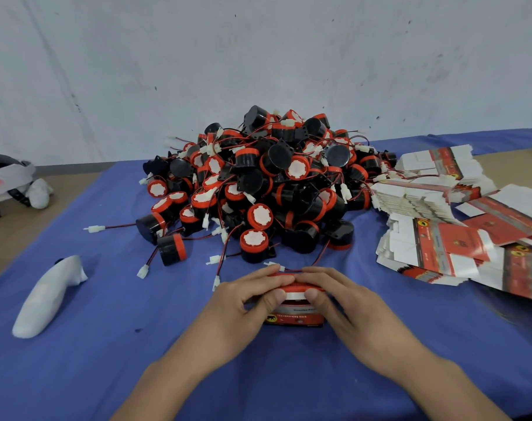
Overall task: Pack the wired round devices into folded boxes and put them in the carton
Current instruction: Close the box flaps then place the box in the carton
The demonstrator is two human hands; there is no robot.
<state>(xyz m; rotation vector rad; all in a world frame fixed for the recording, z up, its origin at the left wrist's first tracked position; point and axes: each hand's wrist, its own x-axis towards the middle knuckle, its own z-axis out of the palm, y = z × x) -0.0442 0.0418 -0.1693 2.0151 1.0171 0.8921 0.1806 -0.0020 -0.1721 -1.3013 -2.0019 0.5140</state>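
Observation:
A small red and white folded box (295, 314) stands on the blue cloth near the front middle. My left hand (243, 305) grips its left side, fingers over the top and thumb on the front flap. My right hand (340, 299) grips its right side the same way. Behind the box rises a big pile of black and red round devices (267, 183) with red-black wires and white plugs. What is inside the box is hidden. No carton is in view.
Flat unfolded red and white boxes (459, 226) lie in stacks at the right. A white wrapped controller (46, 299) lies at the left on the blue cloth (106, 360). A headset (6, 180) sits at the far left by the wall.

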